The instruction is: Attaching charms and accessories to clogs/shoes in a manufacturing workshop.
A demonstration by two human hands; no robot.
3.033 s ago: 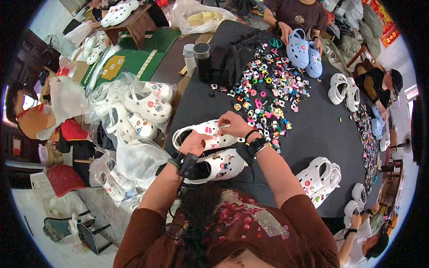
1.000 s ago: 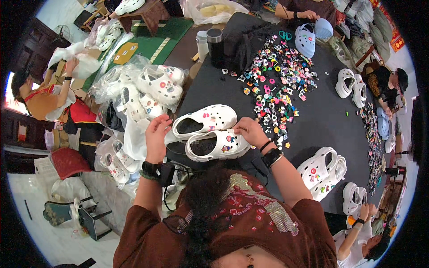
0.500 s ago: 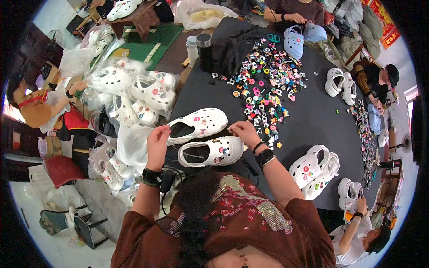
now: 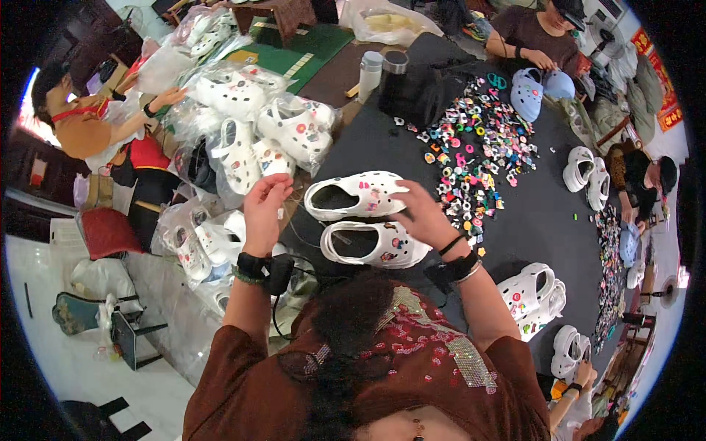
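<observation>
Partly under right grip, white clog

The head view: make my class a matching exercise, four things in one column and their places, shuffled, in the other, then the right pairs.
Things
1. Left hand
2. Right hand
3. Colourful charms
4. White bottle

Places
A. Spread over the black table
B. At the toe end of the front white clogs
C. Beside a dark tumbler
D. Left of those clogs' heels

Pairs: 1-D, 2-B, 3-A, 4-C
</observation>
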